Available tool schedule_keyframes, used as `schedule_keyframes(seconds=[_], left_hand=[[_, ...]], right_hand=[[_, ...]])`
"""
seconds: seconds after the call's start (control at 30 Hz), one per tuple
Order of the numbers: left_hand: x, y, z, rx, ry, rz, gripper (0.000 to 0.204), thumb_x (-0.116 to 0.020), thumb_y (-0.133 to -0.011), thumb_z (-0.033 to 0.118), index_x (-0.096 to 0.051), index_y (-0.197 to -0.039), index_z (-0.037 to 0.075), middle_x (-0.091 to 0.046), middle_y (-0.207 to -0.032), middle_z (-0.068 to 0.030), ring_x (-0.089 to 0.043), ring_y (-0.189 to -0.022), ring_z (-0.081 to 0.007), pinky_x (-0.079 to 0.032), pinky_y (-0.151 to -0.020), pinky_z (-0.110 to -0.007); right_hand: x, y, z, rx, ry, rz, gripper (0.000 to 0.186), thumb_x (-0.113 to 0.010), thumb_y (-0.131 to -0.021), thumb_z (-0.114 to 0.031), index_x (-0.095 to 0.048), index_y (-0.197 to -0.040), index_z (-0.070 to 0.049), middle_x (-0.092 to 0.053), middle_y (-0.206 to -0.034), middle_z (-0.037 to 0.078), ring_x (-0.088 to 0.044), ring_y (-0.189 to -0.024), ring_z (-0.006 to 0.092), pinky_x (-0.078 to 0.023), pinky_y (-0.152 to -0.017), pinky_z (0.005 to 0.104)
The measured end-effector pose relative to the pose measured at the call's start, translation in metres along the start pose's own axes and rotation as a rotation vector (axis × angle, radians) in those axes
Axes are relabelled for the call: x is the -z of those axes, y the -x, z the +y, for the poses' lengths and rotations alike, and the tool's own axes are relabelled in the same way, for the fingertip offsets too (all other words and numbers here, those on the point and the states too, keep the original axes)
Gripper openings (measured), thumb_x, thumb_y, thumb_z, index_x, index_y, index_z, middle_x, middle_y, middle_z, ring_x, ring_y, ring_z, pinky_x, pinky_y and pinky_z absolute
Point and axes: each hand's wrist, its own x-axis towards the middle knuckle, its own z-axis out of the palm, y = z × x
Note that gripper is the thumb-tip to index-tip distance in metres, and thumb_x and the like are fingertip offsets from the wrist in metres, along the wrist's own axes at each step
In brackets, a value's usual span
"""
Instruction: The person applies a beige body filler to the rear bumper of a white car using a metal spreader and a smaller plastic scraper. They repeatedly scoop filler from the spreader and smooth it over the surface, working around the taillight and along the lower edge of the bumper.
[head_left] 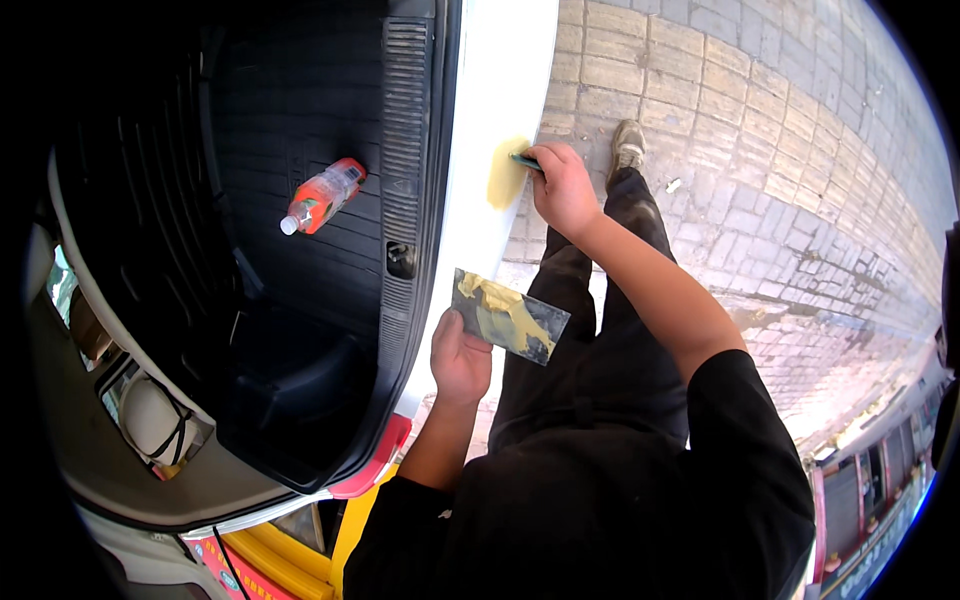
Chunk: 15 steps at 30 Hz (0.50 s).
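My right hand [563,188] is closed around a small dark putty spreader [525,160], most of which the fingers hide. The spreader's edge lies at a pale yellow putty patch [505,178] on the car's white bumper [482,215]. Closer to me, my left hand [460,360] grips a dark rectangular plate [550,318] by its left end, thumb on top. Yellow putty [505,312] is smeared unevenly across that plate.
Left of the bumper, the open cargo area [290,110] has a dark ribbed floor and a sill strip [407,110]. On that floor lies a red-labelled plastic bottle [325,197]. A red tail light [378,460] is at the near corner. Paving [720,130] stretches to the right.
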Motion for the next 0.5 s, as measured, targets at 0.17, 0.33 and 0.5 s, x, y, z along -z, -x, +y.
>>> schedule_keyframes(seconds=[0.17, 0.33, 0.5], left_hand=[[0.004, 0.000, -0.005, 0.017, 0.005, 0.038, 0.036, -0.040, -0.104, 0.017, -0.054, -0.131, -0.002, -0.060, -0.134, -0.0128, -0.056, -0.126, -0.0256, -0.039, -0.110, -0.042], [0.003, 0.001, -0.008, 0.013, -0.018, 0.055, 0.035, -0.040, -0.104, 0.017, -0.055, -0.130, -0.002, -0.062, -0.131, -0.0124, -0.057, -0.124, -0.0248, -0.040, -0.109, -0.042], [-0.007, 0.002, -0.008, 0.024, -0.028, 0.025, 0.035, -0.040, -0.104, 0.016, -0.056, -0.129, -0.001, -0.062, -0.131, -0.0122, -0.057, -0.123, -0.0246, -0.040, -0.109, -0.041]], right_hand=[[-0.016, 0.033, -0.004, 0.010, -0.019, -0.059, 0.030, -0.063, -0.074, 0.011, -0.063, -0.102, -0.001, -0.064, -0.104, 0.016, -0.060, -0.101, 0.0372, -0.048, -0.090, 0.0448], [-0.022, 0.050, -0.007, 0.031, -0.005, -0.109, 0.031, -0.061, -0.074, 0.012, -0.063, -0.102, -0.001, -0.064, -0.104, 0.014, -0.060, -0.101, 0.0363, -0.047, -0.090, 0.0443], [-0.022, 0.055, -0.003, 0.048, -0.014, -0.176, 0.031, -0.058, -0.075, 0.009, -0.064, -0.103, -0.003, -0.065, -0.102, 0.012, -0.059, -0.100, 0.0333, -0.046, -0.090, 0.0424]])
